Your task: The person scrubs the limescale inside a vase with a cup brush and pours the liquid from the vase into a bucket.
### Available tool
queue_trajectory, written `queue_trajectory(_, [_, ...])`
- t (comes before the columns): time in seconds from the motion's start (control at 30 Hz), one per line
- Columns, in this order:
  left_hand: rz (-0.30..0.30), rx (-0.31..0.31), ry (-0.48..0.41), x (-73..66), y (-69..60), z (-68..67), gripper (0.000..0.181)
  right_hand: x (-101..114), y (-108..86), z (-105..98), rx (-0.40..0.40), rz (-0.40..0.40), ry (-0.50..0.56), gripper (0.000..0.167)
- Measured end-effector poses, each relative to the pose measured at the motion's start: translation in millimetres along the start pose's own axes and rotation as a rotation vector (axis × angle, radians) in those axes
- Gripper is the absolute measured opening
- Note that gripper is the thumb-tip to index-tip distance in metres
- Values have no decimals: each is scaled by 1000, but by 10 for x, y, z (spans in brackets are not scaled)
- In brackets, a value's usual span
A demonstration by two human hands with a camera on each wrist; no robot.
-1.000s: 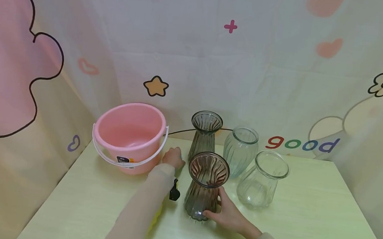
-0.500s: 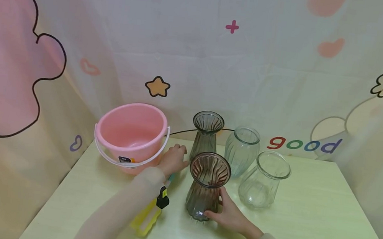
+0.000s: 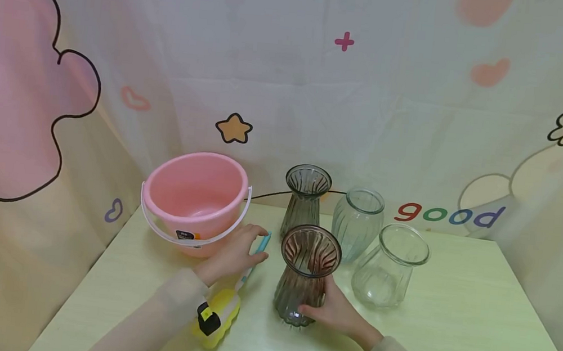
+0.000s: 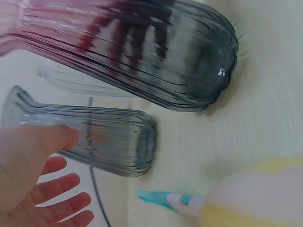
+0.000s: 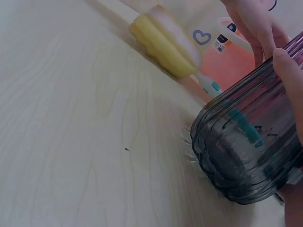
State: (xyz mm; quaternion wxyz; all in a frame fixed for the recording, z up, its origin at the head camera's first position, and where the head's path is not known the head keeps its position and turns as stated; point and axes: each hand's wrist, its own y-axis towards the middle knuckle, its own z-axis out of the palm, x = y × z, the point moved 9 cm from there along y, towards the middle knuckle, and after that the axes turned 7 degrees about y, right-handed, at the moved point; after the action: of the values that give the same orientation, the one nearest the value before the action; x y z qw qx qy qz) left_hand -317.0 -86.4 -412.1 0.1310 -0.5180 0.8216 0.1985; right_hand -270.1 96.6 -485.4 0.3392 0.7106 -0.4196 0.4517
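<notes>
My right hand (image 3: 337, 312) grips the lower body of a smoky brown ribbed glass vase (image 3: 300, 296), which stands upright in the middle of the table, its wide mouth facing up. My left hand (image 3: 233, 254) hovers with spread fingers just left of the teal handle of a sponge brush (image 3: 263, 242) and holds nothing. In the right wrist view the brush's yellow and white sponge head (image 5: 165, 40) lies on the table. From the left wrist camera, the left hand (image 4: 38, 175) appears apart from the brush handle (image 4: 156, 197).
A pink bucket (image 3: 157, 200) with a white handle stands at the back left. Behind the held vase are a grey glass vase (image 3: 300, 217), a bluish glass jar (image 3: 355, 228) and a clear glass vase (image 3: 383, 281). A printed curtain (image 3: 287, 114) hangs behind the table (image 3: 451, 316).
My left hand has drawn back left and nearer from the brush handle, its fingers spreading, so more of the brush shows. My right hand keeps its grip on the vase in place.
</notes>
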Motion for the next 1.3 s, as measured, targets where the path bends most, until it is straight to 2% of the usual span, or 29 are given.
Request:
queue_trajectory(0.07, [15,-30,-22,-8,-98,-87,44,7,6,1,-2,5,-4,101])
queue_trajectory(0.3, [5,-120,-51,80,-431,-432,38,50,15,-17,-55,-21,-20,90])
queue_trajectory(0.43, [-11,-145,-58,205,-589,-585,26,118,16,0,-61,-48,-14,94])
queue_trajectory(0.6, [-70,-158,-93,445,-749,-801,15,116,33,4,-74,-69,-25,99])
queue_trajectory(0.67, [-117,-174,-97,576,-810,-909,13,135,36,-1,-82,-85,-46,100])
queue_trajectory(0.87, [-292,-252,18,984,-959,-1304,13,261,86,-48,-130,-180,-147,106])
queue_trajectory(0.97, [-364,-273,32,1151,-998,-1455,18,369,122,-79,-158,-207,-200,106])
queue_trajectory(1.13, [-491,-283,-61,1384,-1017,-1594,37,656,209,-139,-186,-201,-292,97])
queue_trajectory(1.3, [-608,-289,-198,1581,-970,-1637,52,1066,331,-195,-169,-227,-380,90])
